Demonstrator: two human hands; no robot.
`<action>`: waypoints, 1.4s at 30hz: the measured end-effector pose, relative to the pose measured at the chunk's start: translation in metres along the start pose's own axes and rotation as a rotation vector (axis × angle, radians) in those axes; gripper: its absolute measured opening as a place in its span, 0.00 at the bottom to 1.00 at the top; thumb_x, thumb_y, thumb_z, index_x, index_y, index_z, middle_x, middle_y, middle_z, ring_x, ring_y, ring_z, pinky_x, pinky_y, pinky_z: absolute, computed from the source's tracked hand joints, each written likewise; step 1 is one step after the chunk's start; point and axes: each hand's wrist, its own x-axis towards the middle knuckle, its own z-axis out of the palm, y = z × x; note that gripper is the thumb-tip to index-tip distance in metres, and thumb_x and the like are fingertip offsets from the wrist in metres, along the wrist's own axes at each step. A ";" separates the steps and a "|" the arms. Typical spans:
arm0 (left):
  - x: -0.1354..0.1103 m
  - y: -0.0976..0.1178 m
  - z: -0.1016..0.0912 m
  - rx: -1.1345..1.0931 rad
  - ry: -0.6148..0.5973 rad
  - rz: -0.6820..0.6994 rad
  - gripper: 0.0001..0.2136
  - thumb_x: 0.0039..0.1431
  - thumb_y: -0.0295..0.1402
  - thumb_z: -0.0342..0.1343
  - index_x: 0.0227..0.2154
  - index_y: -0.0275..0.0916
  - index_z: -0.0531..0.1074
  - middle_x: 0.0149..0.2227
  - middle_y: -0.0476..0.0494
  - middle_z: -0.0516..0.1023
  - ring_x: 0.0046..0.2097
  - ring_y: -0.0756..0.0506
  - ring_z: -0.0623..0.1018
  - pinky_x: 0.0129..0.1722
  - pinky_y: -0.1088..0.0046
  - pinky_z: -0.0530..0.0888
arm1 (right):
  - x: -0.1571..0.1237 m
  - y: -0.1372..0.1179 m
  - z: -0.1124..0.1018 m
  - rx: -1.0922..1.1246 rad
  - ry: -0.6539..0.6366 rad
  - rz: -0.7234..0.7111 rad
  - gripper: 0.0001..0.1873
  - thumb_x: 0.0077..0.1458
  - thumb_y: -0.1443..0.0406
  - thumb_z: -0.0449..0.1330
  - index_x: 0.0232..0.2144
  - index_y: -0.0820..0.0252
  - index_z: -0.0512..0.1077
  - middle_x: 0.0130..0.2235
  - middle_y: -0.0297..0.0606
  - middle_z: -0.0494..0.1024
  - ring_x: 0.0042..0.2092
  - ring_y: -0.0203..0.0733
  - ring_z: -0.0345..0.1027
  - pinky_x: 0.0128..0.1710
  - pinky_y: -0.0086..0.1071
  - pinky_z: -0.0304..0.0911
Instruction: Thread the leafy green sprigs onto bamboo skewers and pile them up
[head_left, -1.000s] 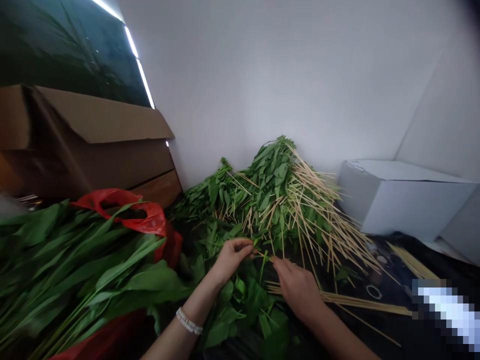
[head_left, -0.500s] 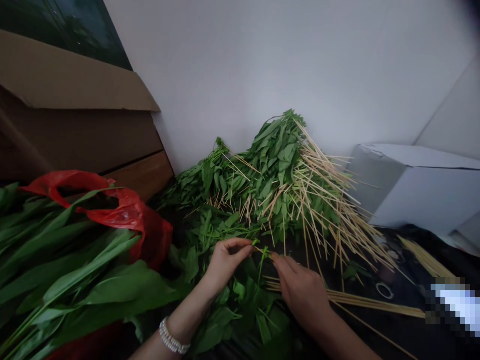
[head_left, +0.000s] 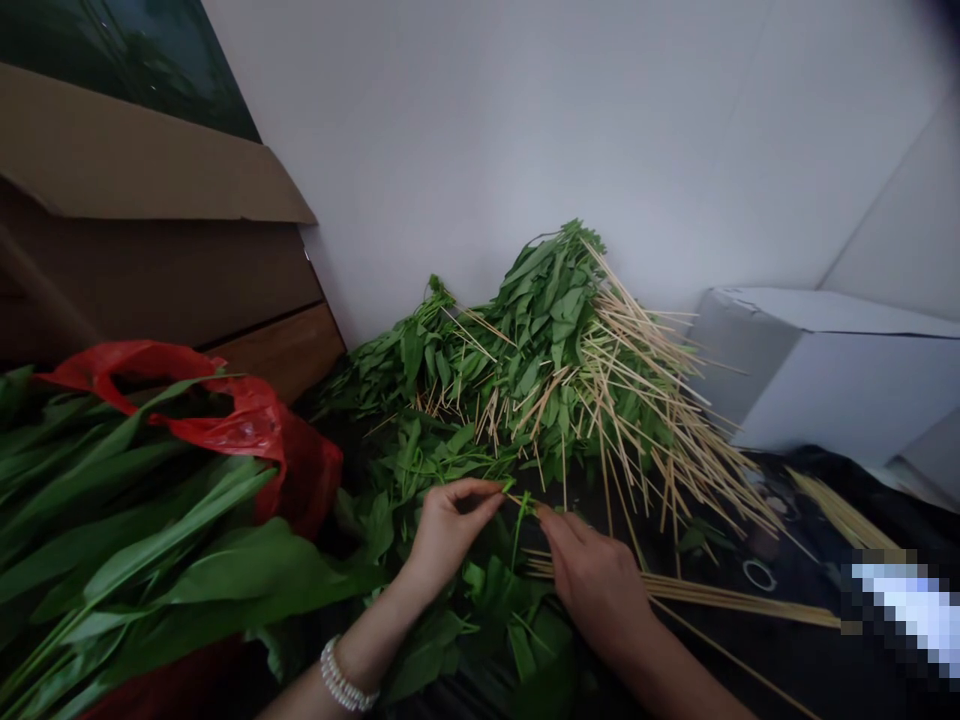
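Note:
My left hand [head_left: 448,530], with a pearl-like bracelet [head_left: 345,678] at the wrist, is closed in a pinch on a short piece of green stem [head_left: 509,484]. A thin bamboo skewer [head_left: 517,498] spans the small gap to my right hand [head_left: 596,575], whose fingers are pinched on it. A green stem [head_left: 519,530] hangs from the skewer between the hands. Below and behind lie loose leafy greens [head_left: 427,455]. Beside my right hand rests a bundle of bare skewers [head_left: 735,598], partly hidden by it.
Skewered greens [head_left: 555,290] are heaped against the white wall, sticks pointing right. Large leaves [head_left: 202,570] and a red plastic bag [head_left: 300,460] lie at left, before a cardboard box [head_left: 157,270]. A white box [head_left: 847,380] and more skewers [head_left: 847,510] are at right.
The whole view has shifted slightly, so things sit a little further left. Both hands keep the same pinch, and the skewer and stem between them look nearly unchanged.

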 end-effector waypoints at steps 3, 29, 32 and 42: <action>-0.001 0.000 0.001 0.032 -0.002 0.019 0.08 0.46 0.35 0.65 0.29 0.37 0.81 0.32 0.43 0.83 0.36 0.43 0.80 0.41 0.69 0.76 | -0.001 -0.001 0.002 0.034 0.001 0.017 0.17 0.63 0.70 0.45 0.46 0.64 0.71 0.31 0.38 0.78 0.27 0.38 0.73 0.24 0.30 0.61; 0.004 0.009 -0.014 -0.277 -0.304 -0.251 0.14 0.39 0.38 0.71 0.27 0.34 0.79 0.27 0.43 0.81 0.28 0.49 0.76 0.34 0.74 0.74 | -0.001 -0.006 -0.007 -0.027 0.134 -0.177 0.18 0.59 0.76 0.45 0.45 0.70 0.71 0.28 0.40 0.76 0.23 0.37 0.68 0.24 0.31 0.61; 0.003 0.010 -0.014 -0.266 -0.309 -0.260 0.14 0.39 0.39 0.71 0.26 0.34 0.79 0.27 0.43 0.81 0.28 0.49 0.76 0.34 0.73 0.74 | -0.003 -0.006 -0.006 -0.037 0.119 -0.179 0.20 0.57 0.77 0.44 0.45 0.70 0.71 0.28 0.40 0.76 0.23 0.37 0.68 0.24 0.31 0.61; 0.002 0.006 -0.013 -0.285 -0.335 -0.280 0.12 0.39 0.37 0.71 0.25 0.35 0.79 0.25 0.45 0.80 0.27 0.50 0.76 0.32 0.75 0.73 | -0.004 -0.007 -0.006 -0.045 0.103 -0.183 0.20 0.58 0.77 0.43 0.45 0.69 0.70 0.27 0.39 0.75 0.23 0.36 0.67 0.23 0.30 0.60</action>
